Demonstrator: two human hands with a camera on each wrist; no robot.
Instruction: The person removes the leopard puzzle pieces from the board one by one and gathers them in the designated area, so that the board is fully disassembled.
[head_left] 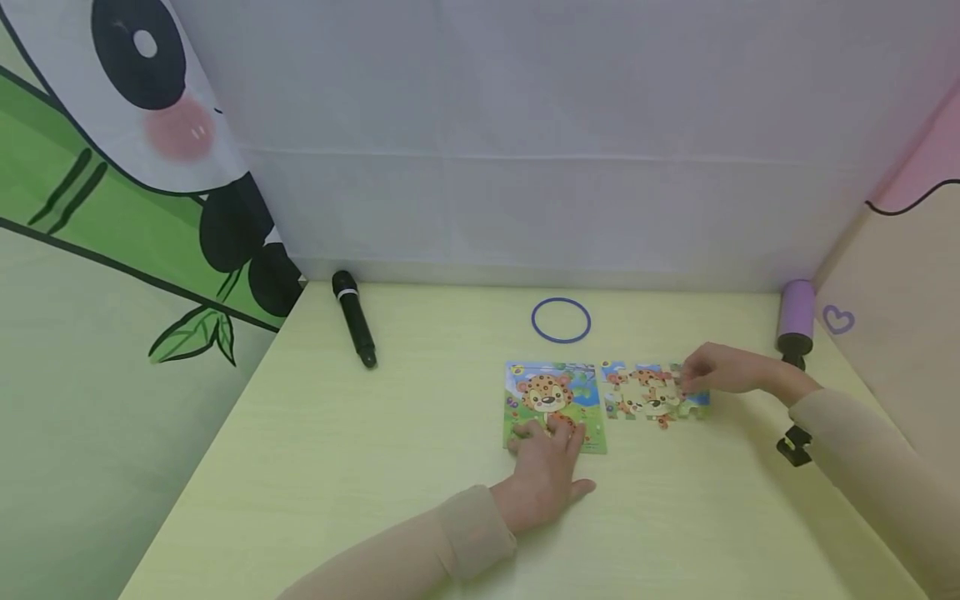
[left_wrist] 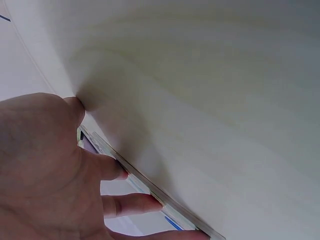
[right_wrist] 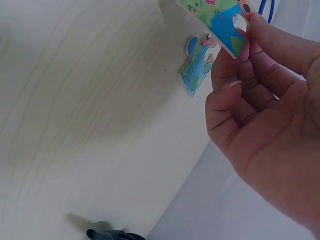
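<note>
A square leopard puzzle board (head_left: 551,392) lies on the table in the head view. My left hand (head_left: 542,475) rests its spread fingertips on the board's lower part, thumb out to the right. From the left wrist, the board (left_wrist: 172,207) shows edge-on under those fingers. To the right of it sit several puzzle pieces (head_left: 637,404) with leopard parts on them. Over their right end, my right hand (head_left: 720,368) pinches a puzzle piece (right_wrist: 220,22) between thumb and fingers, raised off the table. Another blue-green piece (right_wrist: 194,70) lies on the table below it.
Behind the board lies a thin blue ring (head_left: 561,320). A black microphone (head_left: 354,319) is at the back left. At the back right stands a purple cylinder (head_left: 797,312) with a black end, near a small black object (head_left: 795,446) beside the right sleeve.
</note>
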